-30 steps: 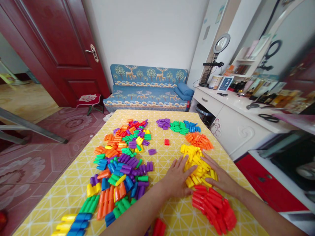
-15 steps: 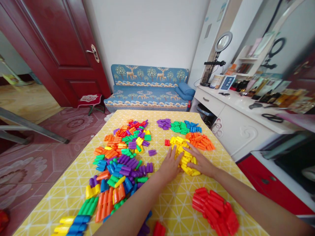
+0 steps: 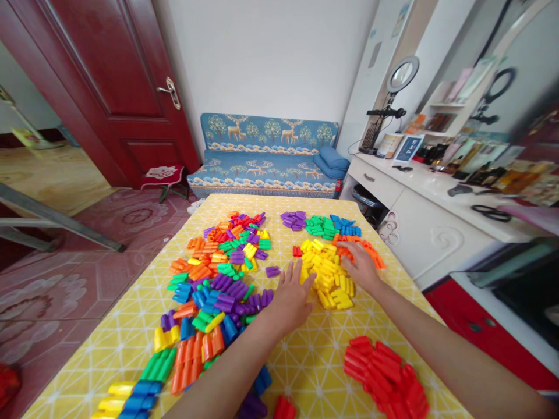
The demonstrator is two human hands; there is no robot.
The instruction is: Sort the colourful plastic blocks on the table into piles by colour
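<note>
A heap of yellow plastic building blocks (image 3: 325,267) lies between my two hands. My left hand (image 3: 292,297) is at the heap's left side, fingers spread, holding nothing. My right hand (image 3: 360,266) reaches over the edge of the orange block pile (image 3: 372,254), its fingers apart; whether the fingertips touch the blocks I cannot tell. A small red block (image 3: 297,251) sits at the yellow heap's left edge. Behind are purple blocks (image 3: 293,220), green blocks (image 3: 321,227) and blue blocks (image 3: 345,225). Nearer me lies a pile of red blocks (image 3: 386,375).
Mixed-colour blocks (image 3: 218,297) spread along the left of the table, which has a yellow patterned cloth (image 3: 323,372). A lone purple block (image 3: 272,271) lies mid-table. Beyond stands a blue sofa (image 3: 266,166); a white dresser (image 3: 419,203) is at the right.
My hands have moved apart from the yellow heap. The left shifted left and a little toward me, the right moved right and away onto the orange pile's edge.
</note>
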